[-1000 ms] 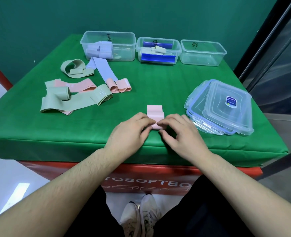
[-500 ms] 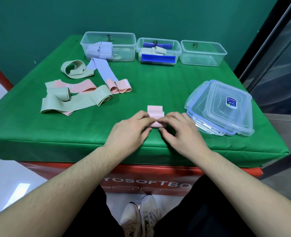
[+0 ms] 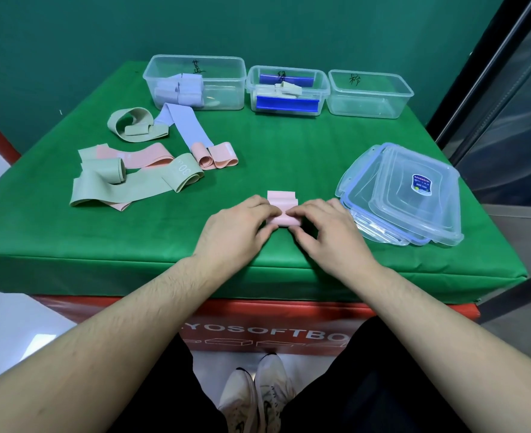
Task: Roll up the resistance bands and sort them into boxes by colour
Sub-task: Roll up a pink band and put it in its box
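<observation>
At centre frame we see the left hand (image 3: 236, 232) and right hand (image 3: 329, 235), fingers curled, pinching a half-rolled pink band (image 3: 282, 207) on the green desk (image 3: 289, 157). Loose green, pink and lilac bands (image 3: 139, 170) lie at left, stacked lids (image 3: 407, 195) just right, three clear boxes (image 3: 276, 87) along the top.

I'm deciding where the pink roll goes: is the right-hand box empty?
Empty, as far as shows: the right box has clear walls and floor, with only green cloth behind them.
</observation>
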A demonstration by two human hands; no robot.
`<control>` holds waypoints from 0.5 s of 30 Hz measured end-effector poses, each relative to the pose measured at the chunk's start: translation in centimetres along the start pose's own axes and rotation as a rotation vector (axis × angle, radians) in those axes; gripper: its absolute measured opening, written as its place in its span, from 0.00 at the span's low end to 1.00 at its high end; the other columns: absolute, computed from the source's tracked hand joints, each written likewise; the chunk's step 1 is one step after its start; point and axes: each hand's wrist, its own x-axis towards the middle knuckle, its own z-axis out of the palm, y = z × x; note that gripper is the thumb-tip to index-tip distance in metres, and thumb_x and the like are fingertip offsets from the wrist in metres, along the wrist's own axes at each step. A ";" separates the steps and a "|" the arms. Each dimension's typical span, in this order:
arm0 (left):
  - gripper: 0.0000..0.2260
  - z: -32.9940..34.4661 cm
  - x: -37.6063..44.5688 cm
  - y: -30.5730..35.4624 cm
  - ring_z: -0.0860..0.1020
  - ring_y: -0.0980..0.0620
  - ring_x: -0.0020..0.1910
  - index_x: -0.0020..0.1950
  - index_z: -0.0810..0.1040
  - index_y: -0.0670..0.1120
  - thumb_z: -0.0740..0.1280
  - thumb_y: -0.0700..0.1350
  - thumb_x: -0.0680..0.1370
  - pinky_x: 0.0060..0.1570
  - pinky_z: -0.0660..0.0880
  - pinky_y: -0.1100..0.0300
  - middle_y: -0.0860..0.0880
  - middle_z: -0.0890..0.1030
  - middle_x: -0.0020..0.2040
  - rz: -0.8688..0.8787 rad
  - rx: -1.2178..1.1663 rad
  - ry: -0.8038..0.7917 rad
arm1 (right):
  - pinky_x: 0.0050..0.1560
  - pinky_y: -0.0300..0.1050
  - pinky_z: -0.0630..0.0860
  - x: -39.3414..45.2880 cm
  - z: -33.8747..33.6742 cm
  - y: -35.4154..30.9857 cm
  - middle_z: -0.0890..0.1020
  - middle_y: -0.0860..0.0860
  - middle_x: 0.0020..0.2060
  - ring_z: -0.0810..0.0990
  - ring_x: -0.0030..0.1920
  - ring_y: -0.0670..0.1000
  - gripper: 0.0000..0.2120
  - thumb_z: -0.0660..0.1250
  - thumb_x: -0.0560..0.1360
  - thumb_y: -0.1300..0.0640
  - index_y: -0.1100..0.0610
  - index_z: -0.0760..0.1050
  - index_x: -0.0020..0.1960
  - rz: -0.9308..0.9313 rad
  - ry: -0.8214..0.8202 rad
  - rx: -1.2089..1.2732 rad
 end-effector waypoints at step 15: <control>0.08 -0.1 -4.7 0.5 0.80 0.55 0.40 0.55 0.79 0.56 0.64 0.55 0.79 0.27 0.76 0.56 0.59 0.78 0.52 0.128 -0.052 0.132 | 0.50 0.52 0.71 -4.2 -1.3 -1.6 0.79 0.41 0.50 0.71 0.48 0.48 0.12 0.63 0.78 0.46 0.47 0.79 0.58 -0.060 -0.017 0.005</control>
